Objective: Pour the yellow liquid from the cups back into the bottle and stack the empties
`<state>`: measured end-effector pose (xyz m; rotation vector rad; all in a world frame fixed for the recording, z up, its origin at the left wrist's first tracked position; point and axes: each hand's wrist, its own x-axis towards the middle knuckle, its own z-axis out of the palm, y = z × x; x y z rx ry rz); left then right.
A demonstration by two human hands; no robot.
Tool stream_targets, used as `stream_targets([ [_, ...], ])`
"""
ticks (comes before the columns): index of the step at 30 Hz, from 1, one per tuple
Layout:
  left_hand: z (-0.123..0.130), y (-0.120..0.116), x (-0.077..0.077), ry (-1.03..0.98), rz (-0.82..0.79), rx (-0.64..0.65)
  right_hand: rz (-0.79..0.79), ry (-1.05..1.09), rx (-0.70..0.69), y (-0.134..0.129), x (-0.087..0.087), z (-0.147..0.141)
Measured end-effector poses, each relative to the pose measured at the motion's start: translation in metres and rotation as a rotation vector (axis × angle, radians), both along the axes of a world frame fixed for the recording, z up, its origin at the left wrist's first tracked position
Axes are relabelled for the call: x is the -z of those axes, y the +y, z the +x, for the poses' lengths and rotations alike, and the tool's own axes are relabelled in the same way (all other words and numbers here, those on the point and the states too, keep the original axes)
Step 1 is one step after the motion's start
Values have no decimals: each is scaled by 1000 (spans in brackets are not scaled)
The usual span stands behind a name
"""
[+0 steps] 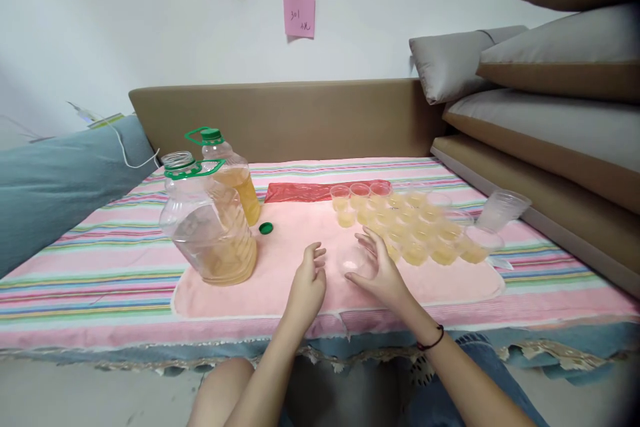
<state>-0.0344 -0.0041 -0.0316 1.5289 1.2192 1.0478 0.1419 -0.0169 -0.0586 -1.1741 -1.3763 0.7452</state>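
Observation:
A clear plastic cup (353, 261) with nothing visible in it is at the front of the pink mat, between the thumb and fingers of my right hand (381, 270). Just left of that cup, apart from it, my left hand (310, 280) is raised with bent, loosely spread fingers and holds nothing. Rows of small clear cups of pale yellow liquid (415, 250) stand close beyond and to the right of my right hand. To the left are an uncapped large plastic jug (215, 240) of yellow liquid and, behind it, a jug with a green cap (240, 183).
A loose green cap (266, 228) lies beside the jugs. Behind the cups lies a red plastic bag (300, 192). A tilted stack of clear cups (503, 209) is at the right, near piled cushions (550, 127). A striped cloth (120, 260) covers the surface up to the brown backrest (285, 117).

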Motion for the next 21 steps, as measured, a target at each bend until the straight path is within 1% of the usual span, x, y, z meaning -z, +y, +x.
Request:
stream_targets([
  [3,-10,0,-7,-42,79,-89,36,-30,17,-5,-5,4],
  [6,-24,-2,-17,-28,233,-223,108,-103,59,-13,-12,4],
  [8,-36,-6,-24,30,380,-349,170,-157,83,-18,-18,-1],
  [10,-51,-9,-31,98,518,-501,220,-188,76,-21,-23,-11],
  [13,-76,-13,-37,146,618,-730,246,-207,-7,-17,-31,-35],
  [15,-95,-13,-38,115,632,-851,244,-209,-79,-8,-34,-56],
  [17,-113,-11,-37,38,607,-929,233,-186,-149,5,-36,-79],
  [19,-129,-8,-33,-74,516,-954,214,-122,-209,21,-36,-103],
  [21,-141,-5,-29,-176,364,-948,179,-34,-270,41,-33,-126],
])
